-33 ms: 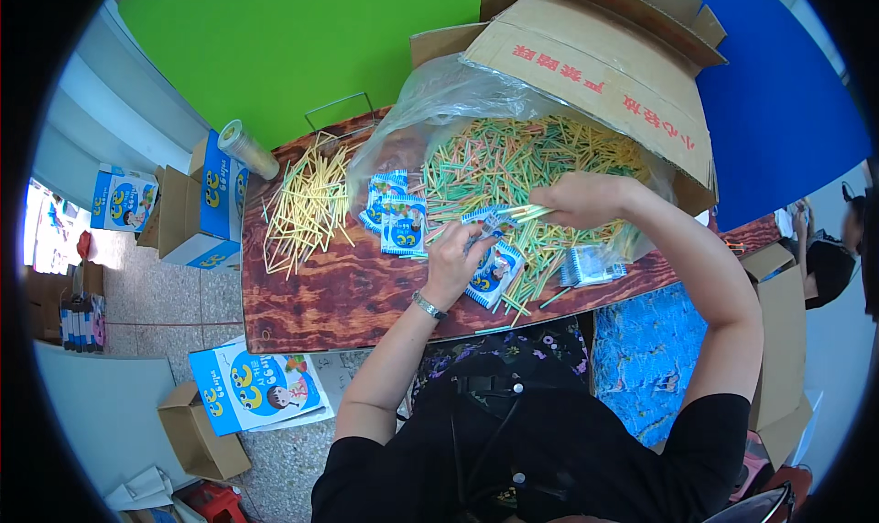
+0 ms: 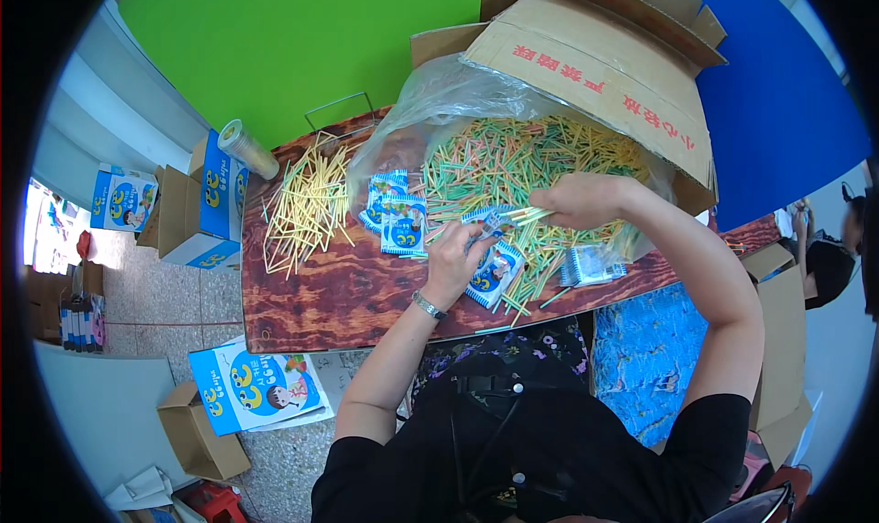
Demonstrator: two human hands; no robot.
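Hands [image 2: 513,235] meet over stick pile [image 2: 513,161], near table edge [image 2: 366,335].

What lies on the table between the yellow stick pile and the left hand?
In the head view, two blue printed packets lie between the yellow stick pile and the left hand, partly under the clear plastic bag.
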